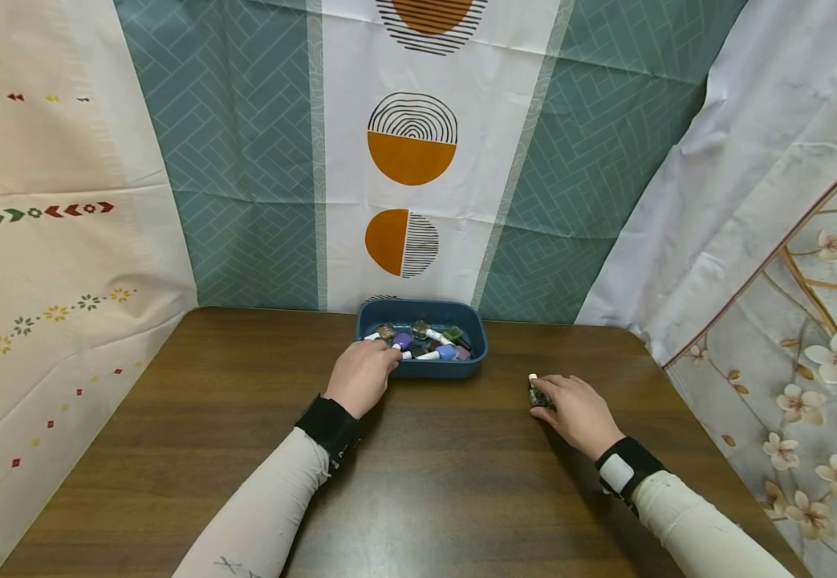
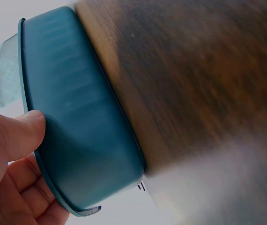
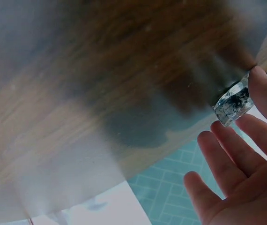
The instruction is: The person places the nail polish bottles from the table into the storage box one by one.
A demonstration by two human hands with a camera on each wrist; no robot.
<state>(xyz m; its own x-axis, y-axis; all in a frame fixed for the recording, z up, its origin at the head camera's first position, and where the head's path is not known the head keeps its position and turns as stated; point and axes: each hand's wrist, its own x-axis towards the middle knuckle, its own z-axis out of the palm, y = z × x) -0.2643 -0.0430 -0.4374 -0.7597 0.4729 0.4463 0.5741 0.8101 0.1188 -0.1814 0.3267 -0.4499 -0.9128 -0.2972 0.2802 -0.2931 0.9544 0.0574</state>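
Note:
A dark blue plastic bin [image 1: 436, 369] stands against the back cloth, with several small nail polish bottles inside, among them a purple one [image 1: 403, 341] and a blue one [image 1: 447, 352]. My left hand [image 1: 362, 377] grips the bin's front left rim. Its thumb [image 2: 30, 131] presses on the outer wall, while the other fingers curl over to the inner side. Off to the right of the bin, my right hand [image 1: 575, 411] pinches a nail polish bottle [image 3: 234, 104] between thumb and fingers. That bottle has clear glass with dark flecks and a white cap, and is held close over the table.
The brown wooden table [image 1: 418, 466] reaches back to a patterned green and white cloth [image 1: 259, 160]. Cream cloth [image 1: 64, 241] hangs on the left, and floral cloth [image 1: 815, 385] on the right along the table's edge.

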